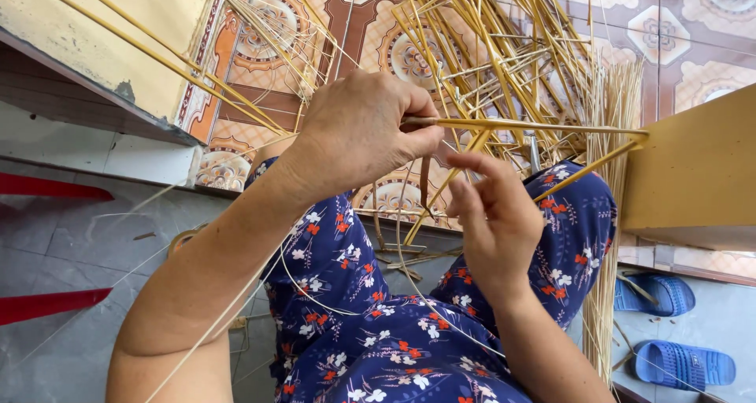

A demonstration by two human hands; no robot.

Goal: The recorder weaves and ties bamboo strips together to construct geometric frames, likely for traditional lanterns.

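Head view, left hand (pixel 358 127) pinching cane strip (pixel 535 125), right hand (pixel 494 218) beside

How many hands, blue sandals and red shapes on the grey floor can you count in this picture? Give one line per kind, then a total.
Hands: 2, the left hand and the right hand
Blue sandals: 2
Red shapes: 2
Total: 6

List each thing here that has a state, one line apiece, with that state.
Left hand: closed around a cane strip.
Right hand: fingers half open, touching thin strips.
Cane strip: level, held at one end.
Cane bundle: loose, splayed over the tiled floor.
Sandals: off, lying on the floor.
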